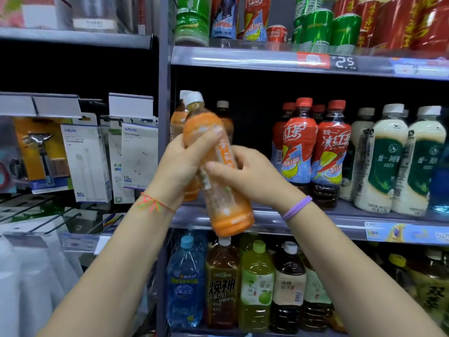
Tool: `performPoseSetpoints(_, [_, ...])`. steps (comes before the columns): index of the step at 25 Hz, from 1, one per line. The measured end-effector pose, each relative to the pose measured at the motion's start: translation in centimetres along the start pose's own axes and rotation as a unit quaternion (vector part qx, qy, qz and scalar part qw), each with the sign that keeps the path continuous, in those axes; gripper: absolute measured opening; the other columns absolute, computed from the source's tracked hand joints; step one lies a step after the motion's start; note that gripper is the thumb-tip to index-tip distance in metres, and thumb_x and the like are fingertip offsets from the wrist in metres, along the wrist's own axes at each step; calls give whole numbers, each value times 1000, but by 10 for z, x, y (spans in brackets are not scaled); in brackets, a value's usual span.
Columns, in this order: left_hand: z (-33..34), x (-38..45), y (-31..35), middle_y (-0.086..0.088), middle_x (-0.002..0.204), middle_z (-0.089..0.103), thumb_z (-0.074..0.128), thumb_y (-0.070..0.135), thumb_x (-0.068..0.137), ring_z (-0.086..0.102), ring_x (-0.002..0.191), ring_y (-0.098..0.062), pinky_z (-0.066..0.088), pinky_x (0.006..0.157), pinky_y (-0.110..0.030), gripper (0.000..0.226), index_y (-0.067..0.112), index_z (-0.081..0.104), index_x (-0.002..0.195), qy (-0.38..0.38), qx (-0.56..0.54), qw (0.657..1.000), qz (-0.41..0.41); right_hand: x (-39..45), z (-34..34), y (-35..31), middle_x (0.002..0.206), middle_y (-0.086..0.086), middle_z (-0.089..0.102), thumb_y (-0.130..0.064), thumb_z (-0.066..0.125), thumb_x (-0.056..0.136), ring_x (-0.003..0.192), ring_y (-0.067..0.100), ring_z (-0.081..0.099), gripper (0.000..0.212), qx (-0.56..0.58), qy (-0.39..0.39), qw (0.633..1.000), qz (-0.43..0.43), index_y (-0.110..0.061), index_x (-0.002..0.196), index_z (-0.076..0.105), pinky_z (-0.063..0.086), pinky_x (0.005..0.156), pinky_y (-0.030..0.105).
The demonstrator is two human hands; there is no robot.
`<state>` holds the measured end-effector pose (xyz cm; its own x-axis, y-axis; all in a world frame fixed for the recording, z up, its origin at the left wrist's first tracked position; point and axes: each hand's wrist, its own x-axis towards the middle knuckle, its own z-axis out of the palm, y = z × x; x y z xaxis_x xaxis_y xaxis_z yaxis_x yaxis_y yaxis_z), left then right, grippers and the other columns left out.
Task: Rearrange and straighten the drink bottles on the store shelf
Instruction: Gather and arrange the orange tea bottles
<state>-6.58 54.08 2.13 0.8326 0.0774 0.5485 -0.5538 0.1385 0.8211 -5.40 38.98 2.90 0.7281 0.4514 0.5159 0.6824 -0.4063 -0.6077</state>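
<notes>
On the middle shelf (340,216) a dark open gap lies between the orange bottles (178,122) at the left and the red tea bottles (313,152); a hand could pass there. The tilted bottle (218,171) held in front partly blocks it. White bottles (388,161) crowd the right side, and the shelf above (243,60) caps the headroom.

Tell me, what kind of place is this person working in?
Most likely a small shop or convenience store. Metal shelves carry rows of bottled drinks such as the red iced tea bottles, a price tag reading 2.5 sits on a shelf edge, and boxed chargers hang on pegs to the left.
</notes>
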Motion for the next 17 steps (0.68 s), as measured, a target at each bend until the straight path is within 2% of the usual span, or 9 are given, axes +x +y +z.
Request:
performPoseSetpoints(2, [-8,-6,-8,-12,94,74,81,48,69,73,87,-30,60,80,-48,48,12,70,98,36,71,996,30,-2,-8,8,81,1,73,-46,65,88,62,15,67,30,56,-98,993,28,-17,93,69,51,56,24])
performPoseSetpoints(3, [-12,-10,-12,-7,92,75,82,52,64,73,87,-25,60,82,-48,49,16,70,95,48,117,991,46,3,-15,16,81,5,74,-46,63,90,59,18,66,31,70,-92,992,42,-16,94,71,51,53,25])
performPoseSetpoints(6, [-21,-20,-23,7,91,73,81,60,62,70,86,-9,59,82,-42,50,28,66,98,83,265,958,71,43,-22,55,89,12,73,-25,64,95,58,18,66,17,80,115,985,102,-11,103,69,50,49,24])
performPoseSetpoints(7, [-23,-23,-26,10,91,71,77,65,62,68,86,-7,58,81,-41,53,31,63,101,91,306,945,70,59,-17,66,96,13,72,-20,65,93,66,18,68,20,73,166,975,132,-10,110,66,53,52,26])
performPoseSetpoints(8, [-23,-26,-29,12,92,69,73,70,62,67,87,-8,58,81,-41,57,34,59,104,92,338,934,68,73,-8,74,105,12,70,-20,68,89,79,19,70,34,64,191,966,162,-8,120,62,57,61,30])
performPoseSetpoints(10, [-25,-31,-36,11,94,68,68,74,64,67,88,-13,57,80,-43,63,34,53,111,96,375,920,63,95,11,84,116,6,63,-28,76,82,99,21,64,60,53,188,960,200,-7,132,50,57,81,35])
performPoseSetpoints(11, [-26,-32,-39,10,94,67,66,74,65,67,88,-16,56,80,-43,65,34,51,114,102,384,916,59,101,18,85,115,3,59,-31,79,81,101,19,60,65,55,181,960,209,-8,133,47,53,84,34])
performPoseSetpoints(14, [-30,-33,-42,7,96,66,63,75,65,65,91,-22,55,81,-43,68,32,48,116,117,399,908,47,116,27,85,120,6,62,-34,83,76,105,24,62,67,95,175,954,226,-12,128,48,52,89,37])
performPoseSetpoints(17, [-34,-33,-40,7,95,65,61,76,64,64,91,-23,54,82,-45,67,33,48,114,120,395,910,41,120,29,86,120,6,66,-35,86,73,109,25,64,60,76,167,957,224,-17,121,54,53,95,42])
